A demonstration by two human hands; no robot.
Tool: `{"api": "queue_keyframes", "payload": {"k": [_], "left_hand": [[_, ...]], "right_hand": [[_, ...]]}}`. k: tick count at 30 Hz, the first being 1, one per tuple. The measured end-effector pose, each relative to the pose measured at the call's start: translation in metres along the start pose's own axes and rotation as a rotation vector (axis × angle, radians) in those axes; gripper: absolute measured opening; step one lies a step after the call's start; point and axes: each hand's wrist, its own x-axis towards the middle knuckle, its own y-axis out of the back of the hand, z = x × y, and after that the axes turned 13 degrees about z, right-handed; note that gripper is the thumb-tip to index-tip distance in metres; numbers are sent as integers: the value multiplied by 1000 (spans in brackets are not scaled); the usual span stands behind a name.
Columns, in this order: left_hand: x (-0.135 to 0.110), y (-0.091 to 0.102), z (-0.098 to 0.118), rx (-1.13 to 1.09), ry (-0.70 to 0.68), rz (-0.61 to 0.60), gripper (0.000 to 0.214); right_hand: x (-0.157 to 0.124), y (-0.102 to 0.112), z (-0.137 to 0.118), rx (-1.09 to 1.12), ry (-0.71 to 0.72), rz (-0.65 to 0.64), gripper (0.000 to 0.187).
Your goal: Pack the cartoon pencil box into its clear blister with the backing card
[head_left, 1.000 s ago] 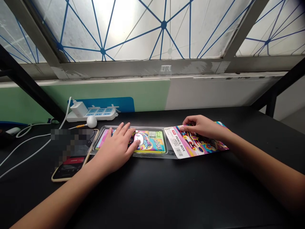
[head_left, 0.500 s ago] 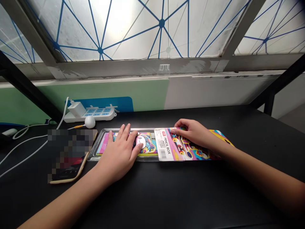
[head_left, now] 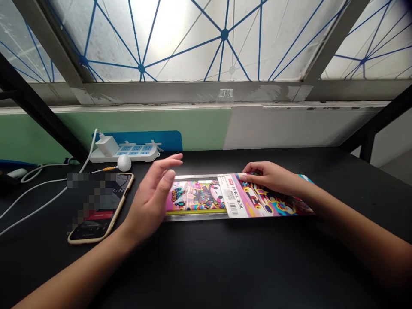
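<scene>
We log a black worktop (head_left: 225, 266) carrying a pencil box (head_left: 195, 197) in a clear plastic tray (head_left: 196, 217), long axis running 9-to-3 o'clock, with a printed card sleeve (head_left: 254, 204) over its 3 o'clock end. The right hand (head_left: 270, 178) lies on the sleeve, fingers lightly curved, no pinch. The left hand (head_left: 154, 189), raised at 9 o'clock, stands open, fingers spread, holding nothing.

Looks like an office or study corner: black desk (head_left: 257, 257), power strip (head_left: 138, 153) with charger (head_left: 107, 146), phone (head_left: 96, 208), frosted window (head_left: 180, 43) above.
</scene>
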Motion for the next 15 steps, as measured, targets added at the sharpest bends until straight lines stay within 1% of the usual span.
{"api": "queue_keyframes", "payload": {"k": [2, 4, 6, 8, 12, 15], "left_hand": [[5, -2, -10, -128, 50, 116, 35], [7, -4, -20, -236, 132, 186, 42], [5, -7, -28, -306, 196, 202, 47], [3, -9, -31, -353, 222, 197, 51], [-1, -11, -27, -419, 225, 223, 57], [0, -11, -24, -442, 241, 259, 57]], "right_hand": [[4, 10, 10, -13, -2, -47, 44], [5, 18, 16, -16, 24, -99, 45], [5, 22, 17, -19, 47, -141, 52], [3, 23, 14, -26, 57, -142, 59], [0, 17, 4, -51, 48, -80, 67], [3, 10, -4, -89, 49, -87, 74]]}}
